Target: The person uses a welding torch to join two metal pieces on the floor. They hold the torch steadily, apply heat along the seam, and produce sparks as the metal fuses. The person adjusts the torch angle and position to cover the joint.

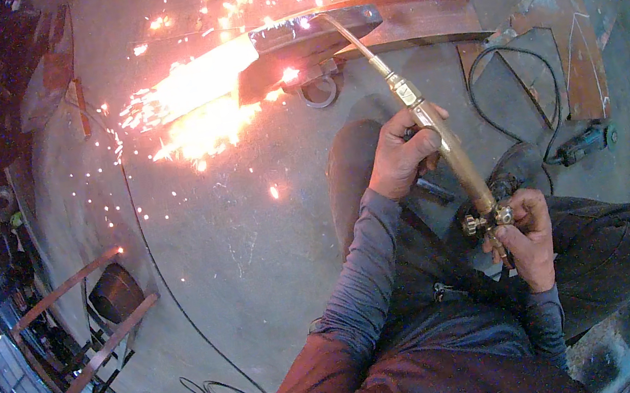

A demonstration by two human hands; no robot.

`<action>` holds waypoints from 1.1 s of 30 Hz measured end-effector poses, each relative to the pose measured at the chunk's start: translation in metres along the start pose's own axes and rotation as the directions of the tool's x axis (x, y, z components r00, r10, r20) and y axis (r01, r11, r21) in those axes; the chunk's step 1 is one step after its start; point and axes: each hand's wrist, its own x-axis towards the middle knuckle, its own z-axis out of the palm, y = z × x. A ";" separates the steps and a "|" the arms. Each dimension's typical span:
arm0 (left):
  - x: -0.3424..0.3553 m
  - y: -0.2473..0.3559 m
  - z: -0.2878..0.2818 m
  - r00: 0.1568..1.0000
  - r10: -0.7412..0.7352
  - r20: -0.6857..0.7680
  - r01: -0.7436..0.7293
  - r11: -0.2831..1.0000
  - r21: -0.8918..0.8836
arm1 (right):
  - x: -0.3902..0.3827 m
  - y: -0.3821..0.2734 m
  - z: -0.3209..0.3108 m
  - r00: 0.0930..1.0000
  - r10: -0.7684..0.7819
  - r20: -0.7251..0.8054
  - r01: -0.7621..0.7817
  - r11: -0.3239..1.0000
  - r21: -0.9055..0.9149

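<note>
A long brass cutting torch (453,148) slants up and to the left in front of me, its thin bent tip touching or nearly touching a dark steel piece (293,64). My left hand (405,150) is wrapped around the torch's barrel. At the rear end, my right hand (528,234) closes on the torch by its valve knobs (474,224). White glare and orange sparks (201,90) burst from the steel piece toward the left and hide its left part. Behind it lies a rusty steel beam (426,15), and a metal ring (320,94) shows just below it.
An angle grinder (585,143) with a black cord (470,79) lies on the right, near rusty plates (576,61). A thin cable (141,225) crosses the floor on the left, beside a rusty metal frame (68,288). Sparks scatter over the floor. My bent legs are close below the torch.
</note>
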 end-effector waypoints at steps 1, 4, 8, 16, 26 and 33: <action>0.000 0.000 0.000 1.000 -0.003 -0.006 0.003 1.000 0.000 | 0.000 0.000 0.000 1.000 0.003 0.001 -0.003 1.000 -0.001; 0.000 0.000 0.002 1.000 0.017 -0.022 -0.018 1.000 -0.005 | 0.000 0.001 0.000 1.000 0.015 -0.008 -0.015 0.997 0.072; 0.001 0.004 0.004 1.000 -0.006 -0.007 0.006 1.000 0.010 | -0.003 -0.020 0.004 0.998 0.039 -0.047 -0.038 0.999 0.028; 0.027 0.030 0.023 0.989 0.007 0.149 0.014 0.990 -0.141 | -0.009 -0.080 -0.004 0.994 0.057 -0.093 -0.057 0.998 0.002; 0.034 0.014 0.018 0.986 -0.021 0.167 0.054 0.979 -0.197 | -0.002 -0.066 -0.014 0.992 0.075 -0.106 -0.079 0.996 -0.033; 0.029 0.019 0.014 0.994 -0.043 0.100 0.044 0.999 -0.008 | 0.002 -0.062 -0.018 0.997 0.068 -0.041 -0.068 0.998 -0.016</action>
